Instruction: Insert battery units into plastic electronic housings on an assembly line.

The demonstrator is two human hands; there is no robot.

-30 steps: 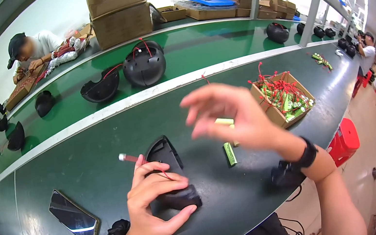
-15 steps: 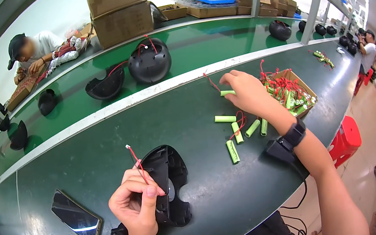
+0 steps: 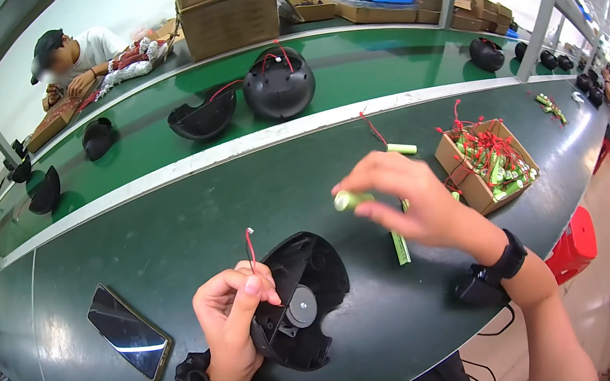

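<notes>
My left hand (image 3: 230,310) is closed on the edge of a black half-round plastic shell (image 3: 326,263) at the lower middle of the bench. A round grey disc (image 3: 302,307) is fixed inside the shell. Between thumb and fingertips stands a thin red-and-black wire (image 3: 251,248) with a white plug on top. To the right, my right hand (image 3: 417,201) grips a light green battery cell (image 3: 354,199) above the bench, its end facing left. More green cells lie under and beyond this hand, one with a red lead (image 3: 402,149); the hand partly covers the others.
An open cardboard box (image 3: 469,179) of green cells with red leads stands right of my right hand. A phone (image 3: 128,330) lies at left. Beyond a pale rail (image 3: 212,158), black shells (image 3: 279,87) rest on a green belt. A person works at far left. A red stool (image 3: 573,244) stands at right.
My right hand has come nearer and left from the loose cells, now holding one battery. My left hand has tilted the shell so its inside shows more. The whole view has shifted.
</notes>
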